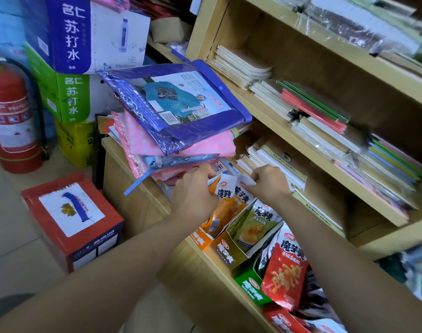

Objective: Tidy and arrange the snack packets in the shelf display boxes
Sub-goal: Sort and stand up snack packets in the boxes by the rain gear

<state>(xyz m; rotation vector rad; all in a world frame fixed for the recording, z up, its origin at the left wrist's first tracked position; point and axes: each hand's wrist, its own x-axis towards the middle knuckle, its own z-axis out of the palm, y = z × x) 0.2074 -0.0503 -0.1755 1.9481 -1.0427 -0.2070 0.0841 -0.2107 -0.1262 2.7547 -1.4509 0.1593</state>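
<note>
Three display boxes sit in a row along the wooden shelf (212, 265): an orange box (201, 236), an olive box (226, 252) and a green box (249, 284). Over the orange box, the left hand (195, 191) and right hand (268, 182) each pinch the white top edge of the orange snack packets (225, 200) standing in it.

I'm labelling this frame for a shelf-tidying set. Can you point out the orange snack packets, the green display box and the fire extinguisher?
orange snack packets (225, 207): head view, on the orange front below the white top.
green display box (249, 286): head view, on its front panel.
fire extinguisher (9, 116): head view, on the red cylinder body.
</note>
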